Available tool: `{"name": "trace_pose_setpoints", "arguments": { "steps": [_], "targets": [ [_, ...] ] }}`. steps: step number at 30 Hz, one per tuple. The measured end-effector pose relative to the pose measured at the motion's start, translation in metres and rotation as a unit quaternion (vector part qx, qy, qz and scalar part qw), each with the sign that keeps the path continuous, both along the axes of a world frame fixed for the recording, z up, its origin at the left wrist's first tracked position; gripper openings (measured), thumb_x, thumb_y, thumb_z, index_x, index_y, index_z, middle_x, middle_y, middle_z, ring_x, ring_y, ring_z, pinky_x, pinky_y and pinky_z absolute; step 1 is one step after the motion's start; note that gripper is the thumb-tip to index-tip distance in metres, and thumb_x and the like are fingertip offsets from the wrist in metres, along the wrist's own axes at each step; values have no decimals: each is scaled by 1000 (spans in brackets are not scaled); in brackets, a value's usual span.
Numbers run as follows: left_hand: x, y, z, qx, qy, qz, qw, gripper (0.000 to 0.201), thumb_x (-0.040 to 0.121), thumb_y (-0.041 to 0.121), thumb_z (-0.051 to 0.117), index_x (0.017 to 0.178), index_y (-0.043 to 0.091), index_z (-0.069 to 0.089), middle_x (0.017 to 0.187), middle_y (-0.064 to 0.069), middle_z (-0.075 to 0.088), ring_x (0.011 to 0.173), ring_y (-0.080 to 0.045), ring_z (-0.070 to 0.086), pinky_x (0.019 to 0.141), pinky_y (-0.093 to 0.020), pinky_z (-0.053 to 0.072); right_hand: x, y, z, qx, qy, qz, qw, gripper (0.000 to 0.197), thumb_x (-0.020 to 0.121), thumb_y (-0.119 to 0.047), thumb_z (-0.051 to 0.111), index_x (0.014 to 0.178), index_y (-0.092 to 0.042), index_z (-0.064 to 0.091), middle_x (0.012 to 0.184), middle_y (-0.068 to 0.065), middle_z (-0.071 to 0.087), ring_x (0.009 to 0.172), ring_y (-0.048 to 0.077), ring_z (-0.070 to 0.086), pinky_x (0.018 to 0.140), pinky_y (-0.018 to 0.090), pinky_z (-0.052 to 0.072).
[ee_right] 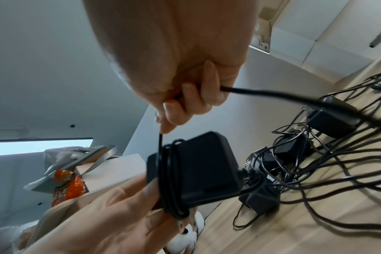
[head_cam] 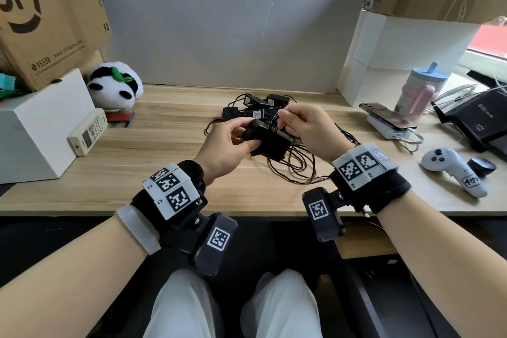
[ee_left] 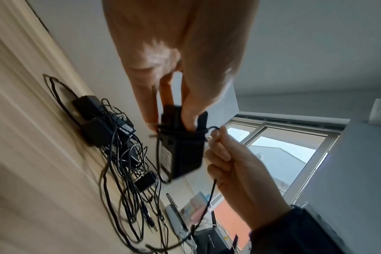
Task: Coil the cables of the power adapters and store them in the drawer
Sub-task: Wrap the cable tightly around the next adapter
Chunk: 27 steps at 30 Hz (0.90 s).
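1. Left hand (head_cam: 225, 143) is gripping the adapter (head_cam: 267, 140) above the tabletop (head_cam: 164, 145).
2. Right hand (head_cam: 304, 129) is pinching its cable (ee_right: 161, 144) just above the adapter's wrapped end, crosswise to its long axis.

Head view looks down; both wrist views closely share the adapter (ee_left: 180, 154).

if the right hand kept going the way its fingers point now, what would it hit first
Most likely the adapter in the left hand: the right hand pinches the cable just beside it, fingertips aimed left at it. Depth is unclear, but the gap looks small.
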<state>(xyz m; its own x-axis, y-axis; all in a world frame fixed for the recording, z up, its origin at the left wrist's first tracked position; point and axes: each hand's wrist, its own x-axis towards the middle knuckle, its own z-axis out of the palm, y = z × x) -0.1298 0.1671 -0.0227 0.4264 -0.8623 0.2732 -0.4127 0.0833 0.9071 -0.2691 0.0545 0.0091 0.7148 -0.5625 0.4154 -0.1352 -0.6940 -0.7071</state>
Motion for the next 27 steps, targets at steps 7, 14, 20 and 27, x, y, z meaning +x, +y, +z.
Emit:
{"name": "trace_pose_setpoints", "arguments": {
  "steps": [7, 14, 20, 27],
  "targets": [
    [9, 18, 10, 29, 77, -165, 983, 43, 84, 12, 64, 126, 15, 57, 114, -14, 64, 107, -21, 63, 93, -30, 52, 0, -11, -7, 49, 4, 34, 998, 30, 99, -23, 44, 71, -18, 54, 60, -6, 43, 52, 3, 38, 52, 16, 31],
    [7, 17, 17, -75, 355, -193, 911, 46, 83, 9, 60, 128, 1, 51, 125, -21, 59, 109, -28, 61, 93, -33, 52, -1, 0, -30, 99, 59, 24, 993, 28, 96, -9, 46, 73, -14, 59, 58, -4, 43, 46, 3, 37, 46, 14, 30],
    [2, 2, 19, -102, 479, -95, 867, 28, 84, 7, 59, 112, 4, 58, 103, -12, 66, 90, -22, 63, 77, -26, 55, -5, 24, -34, 9, 124, 39, 992, 28, 98, -24, 44, 77, -22, 63, 60, 0, 40, 49, 8, 34, 49, 20, 30],
    [-4, -5, 16, -71, 387, 15, 919, 17, 90, 5, 59, 106, 8, 61, 101, -10, 65, 86, -22, 64, 72, -27, 54, -15, 23, -23, -28, 121, 42, 991, 29, 97, -25, 46, 75, -28, 64, 54, 0, 39, 51, 15, 34, 50, 25, 29]
  ]
}}
